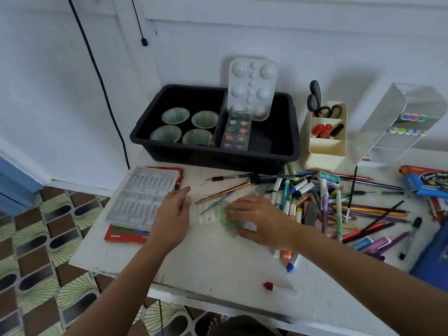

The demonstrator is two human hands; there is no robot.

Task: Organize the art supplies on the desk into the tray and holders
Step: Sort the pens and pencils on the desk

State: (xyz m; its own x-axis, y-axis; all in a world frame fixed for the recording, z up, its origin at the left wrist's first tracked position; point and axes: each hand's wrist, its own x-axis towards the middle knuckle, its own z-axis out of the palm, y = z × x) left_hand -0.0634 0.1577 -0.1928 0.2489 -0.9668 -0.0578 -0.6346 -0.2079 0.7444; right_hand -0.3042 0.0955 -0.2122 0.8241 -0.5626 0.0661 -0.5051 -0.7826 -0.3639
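A white ridged plastic insert (208, 215) with a green stain lies on the white desk (218, 263) between my hands. My left hand (173, 214) pinches its left end. My right hand (259, 220) covers its right part, fingers on top and thumb at the near edge. A black tray (286, 151) at the back holds several green cups (175, 115), a watercolour set (236, 130) and a leaning white palette (252, 86). A cream holder (324, 147) contains scissors (320, 106) and markers. A heap of pens and pencils (327, 202) spreads to the right.
A clear moulded insert (143, 197) rests on a red box (126, 235) at the desk's left edge. A clear acrylic holder (392, 117) with markers stands at the back right. A blue box (426, 183) and a blue folder (434, 258) lie far right. A red-capped stick (278, 288) sits near the front edge.
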